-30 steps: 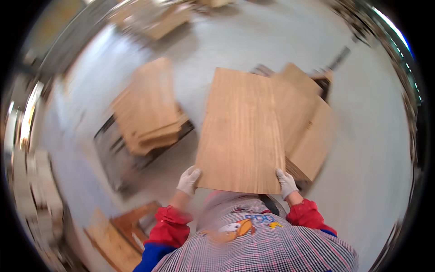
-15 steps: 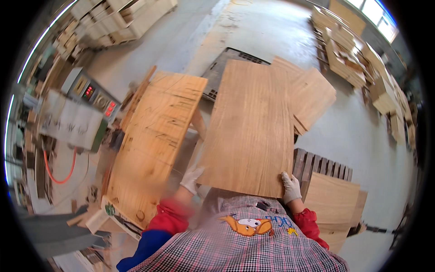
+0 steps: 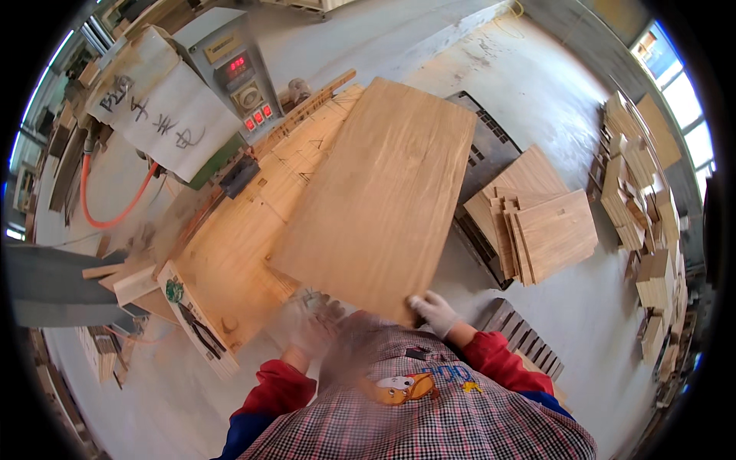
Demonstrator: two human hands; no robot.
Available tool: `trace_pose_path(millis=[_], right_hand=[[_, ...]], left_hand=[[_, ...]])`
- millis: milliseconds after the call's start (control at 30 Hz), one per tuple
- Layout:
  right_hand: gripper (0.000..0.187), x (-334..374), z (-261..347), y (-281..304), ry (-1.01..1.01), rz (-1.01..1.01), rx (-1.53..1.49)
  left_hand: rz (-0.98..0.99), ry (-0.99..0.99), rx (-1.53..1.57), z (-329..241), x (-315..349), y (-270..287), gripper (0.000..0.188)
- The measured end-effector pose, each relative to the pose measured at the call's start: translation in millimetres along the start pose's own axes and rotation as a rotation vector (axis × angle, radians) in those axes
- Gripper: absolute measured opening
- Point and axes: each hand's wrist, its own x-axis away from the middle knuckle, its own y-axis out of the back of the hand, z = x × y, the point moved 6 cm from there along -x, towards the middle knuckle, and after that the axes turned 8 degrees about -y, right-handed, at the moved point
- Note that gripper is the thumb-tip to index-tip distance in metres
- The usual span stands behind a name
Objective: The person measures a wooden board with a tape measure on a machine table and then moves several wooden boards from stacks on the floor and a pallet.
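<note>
A large flat wooden panel (image 3: 383,184) is in front of me, tilted to the left, its far part over the wooden workbench top (image 3: 230,261). My right hand (image 3: 435,313), in a white glove, is closed on the panel's near right corner. Just below the near edge, toward its left corner, is my left hand (image 3: 313,318), also gloved. It is smeared by motion, so its fingers and any contact with the panel are unclear.
A machine control box (image 3: 238,73) with red displays stands beyond the bench, beside an orange hose (image 3: 115,222). Pliers (image 3: 201,331) lie at the bench's near end. Stacked wooden boards (image 3: 552,238) rest on a dark pallet (image 3: 491,142) to the right. A slatted pallet (image 3: 521,337) is nearer.
The panel has swung left, now overlapping the workbench. My right hand has moved left with its corner, and my left hand has shifted slightly down. The view has turned left.
</note>
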Motion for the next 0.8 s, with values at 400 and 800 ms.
trace_pose_path(millis=[400,800], right_hand=[[0.025,-100,49,95,-0.148,0.223,0.024],[0.047,-178,133,197,0.400,0.019,0.252]], left_hand=[[-0.844,-0.106,-0.279,55,-12,1,0.046],[-1.291,-0.428,-1.510,-13,109,2,0.074]])
